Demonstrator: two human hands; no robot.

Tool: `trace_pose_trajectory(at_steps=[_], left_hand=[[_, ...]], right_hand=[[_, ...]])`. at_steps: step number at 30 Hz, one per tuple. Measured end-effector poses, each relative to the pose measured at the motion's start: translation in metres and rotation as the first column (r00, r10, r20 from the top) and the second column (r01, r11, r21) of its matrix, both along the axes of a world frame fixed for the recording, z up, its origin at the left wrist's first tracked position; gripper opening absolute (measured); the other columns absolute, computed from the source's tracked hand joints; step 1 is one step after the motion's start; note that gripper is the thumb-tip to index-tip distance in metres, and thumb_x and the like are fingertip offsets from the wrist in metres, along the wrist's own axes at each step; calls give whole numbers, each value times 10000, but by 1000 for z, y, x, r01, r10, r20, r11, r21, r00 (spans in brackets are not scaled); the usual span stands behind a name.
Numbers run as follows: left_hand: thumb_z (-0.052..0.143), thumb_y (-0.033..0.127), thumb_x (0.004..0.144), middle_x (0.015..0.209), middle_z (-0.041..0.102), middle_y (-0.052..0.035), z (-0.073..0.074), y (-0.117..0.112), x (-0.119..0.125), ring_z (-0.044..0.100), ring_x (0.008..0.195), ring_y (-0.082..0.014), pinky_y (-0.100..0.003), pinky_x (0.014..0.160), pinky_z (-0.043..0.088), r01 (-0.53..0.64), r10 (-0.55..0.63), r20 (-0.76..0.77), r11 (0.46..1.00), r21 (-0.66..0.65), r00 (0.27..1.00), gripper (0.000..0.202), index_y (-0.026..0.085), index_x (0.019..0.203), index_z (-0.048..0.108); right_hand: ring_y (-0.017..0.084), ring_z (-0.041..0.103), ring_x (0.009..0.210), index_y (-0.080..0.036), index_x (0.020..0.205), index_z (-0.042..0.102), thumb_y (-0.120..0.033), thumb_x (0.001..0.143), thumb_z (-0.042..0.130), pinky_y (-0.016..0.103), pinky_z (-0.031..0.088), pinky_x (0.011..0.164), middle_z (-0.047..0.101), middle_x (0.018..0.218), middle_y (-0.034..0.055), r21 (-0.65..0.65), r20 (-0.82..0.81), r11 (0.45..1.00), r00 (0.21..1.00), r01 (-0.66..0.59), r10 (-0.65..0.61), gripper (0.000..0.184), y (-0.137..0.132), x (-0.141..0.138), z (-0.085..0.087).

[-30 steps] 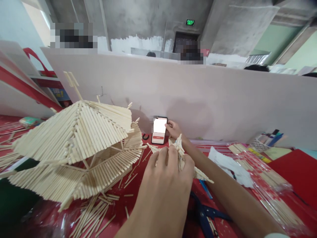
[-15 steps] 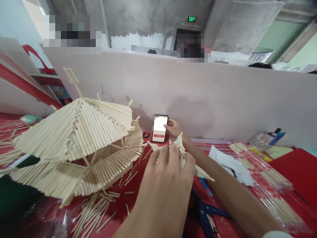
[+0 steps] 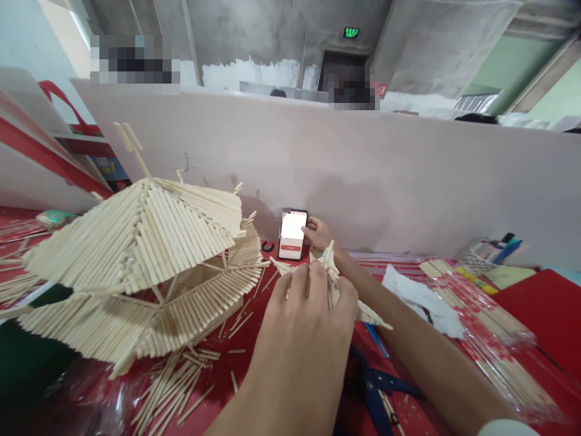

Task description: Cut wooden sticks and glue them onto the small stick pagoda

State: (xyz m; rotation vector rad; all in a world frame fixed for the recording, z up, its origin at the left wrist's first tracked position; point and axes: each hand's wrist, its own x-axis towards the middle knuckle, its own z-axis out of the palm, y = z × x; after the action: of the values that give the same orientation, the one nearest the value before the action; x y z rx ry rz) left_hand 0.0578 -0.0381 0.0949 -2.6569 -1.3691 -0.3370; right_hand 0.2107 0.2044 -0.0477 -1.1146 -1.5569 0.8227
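My left hand (image 3: 304, 321) reaches in from the bottom centre, its fingers curled over a small stick-built model piece (image 3: 333, 266) with pointed corners. Much of that piece is hidden under the hand. At the right edge of an upright smartphone (image 3: 290, 249), my right hand (image 3: 320, 235) has its fingers closed, one fingertip overlapping the lit screen. The phone stands near the partition, a red button showing low on its display. To the left is a large two-tiered pavilion model (image 3: 181, 233) made of thin wooden sticks.
Loose sticks (image 3: 175, 387) lie on the red tabletop (image 3: 254, 363) below the pavilion. Blue-handled pliers (image 3: 372, 384) rest under my right forearm. Further right are crumpled white tissue (image 3: 422, 303), bagged stick bundles (image 3: 499, 357) and a pen basket (image 3: 476, 257). A pale partition (image 3: 431, 181) stands behind.
The view has shifted very slightly. Both hands, the smartphone and the stick-built piece keep nearly the same places.
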Motion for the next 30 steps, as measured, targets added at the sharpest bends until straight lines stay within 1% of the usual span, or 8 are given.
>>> trace_pose_trajectory(at_steps=[5, 7, 11, 14, 17, 19, 24, 30], left_hand=[[501, 176, 934, 1265, 605, -171, -1, 0, 0, 605, 1149, -341, -513, 876, 572, 3, -3, -1, 1000, 1, 1000, 347, 169, 1274, 570], [518, 180, 926, 1249, 608, -167, -2, 0, 0, 605, 1144, -338, -513, 882, 568, 4, -5, 11, 1000, 16, 1000, 350, 167, 1272, 568], [516, 187, 926, 1246, 606, -172, -4, 1, 0, 600, 1152, -339, -518, 886, 563, 3, -4, 19, 1000, 30, 1000, 344, 168, 1265, 567], [503, 198, 934, 1235, 614, -171, -5, 1, 0, 610, 1133, -341, -513, 859, 573, -1, 1, 10, 1000, 18, 1000, 332, 175, 1258, 572], [512, 197, 927, 1234, 619, -168, -5, 1, 0, 619, 1120, -343, -513, 855, 576, 0, 0, 4, 1000, 25, 1000, 332, 180, 1252, 577], [520, 197, 923, 1236, 622, -159, -4, 1, 0, 623, 1118, -334, -505, 868, 576, -1, 1, -4, 1000, 28, 1000, 332, 188, 1250, 580], [514, 205, 929, 1254, 620, -165, -5, 2, 0, 622, 1125, -340, -503, 870, 578, -4, 4, -3, 999, 42, 1000, 340, 187, 1262, 578], [514, 212, 929, 1257, 622, -159, -4, 2, 0, 626, 1125, -338, -498, 869, 583, -4, 5, -18, 1000, 27, 1000, 335, 191, 1257, 582]], right_hand=[[193, 635, 728, -221, 769, 562, -388, 777, 541, 314, 508, 687, 667, 748, 8, -7, 4, 1000, 1000, 17, -16, 169, 1, 1, 0], [199, 642, 746, -218, 781, 566, -391, 770, 559, 318, 512, 695, 676, 764, 13, -8, 1, 1000, 1000, 13, -13, 173, 1, 0, -1], [201, 655, 817, -214, 843, 584, -341, 716, 615, 307, 515, 717, 701, 830, 22, -12, -4, 1000, 1000, -1, 1, 182, 0, -1, 0], [198, 648, 786, -213, 803, 571, -359, 744, 586, 304, 508, 700, 686, 780, 17, -14, -4, 1000, 1000, 8, -8, 158, 1, 0, 1], [194, 632, 730, -218, 753, 550, -402, 782, 550, 295, 496, 654, 654, 704, 5, -18, -5, 1000, 1000, 17, -17, 186, 2, 0, 0], [192, 627, 715, -221, 746, 549, -413, 788, 545, 290, 491, 634, 649, 694, 4, -20, -7, 1000, 1000, 18, -18, 197, 2, 0, -1], [201, 654, 804, -215, 836, 585, -348, 723, 598, 302, 510, 696, 698, 823, 23, -9, -17, 1000, 1000, 7, -7, 174, 2, -1, -2], [209, 656, 771, -216, 764, 564, -388, 750, 570, 328, 511, 715, 689, 765, 21, -5, -17, 1000, 1000, 4, -4, 173, 2, 0, -1]])
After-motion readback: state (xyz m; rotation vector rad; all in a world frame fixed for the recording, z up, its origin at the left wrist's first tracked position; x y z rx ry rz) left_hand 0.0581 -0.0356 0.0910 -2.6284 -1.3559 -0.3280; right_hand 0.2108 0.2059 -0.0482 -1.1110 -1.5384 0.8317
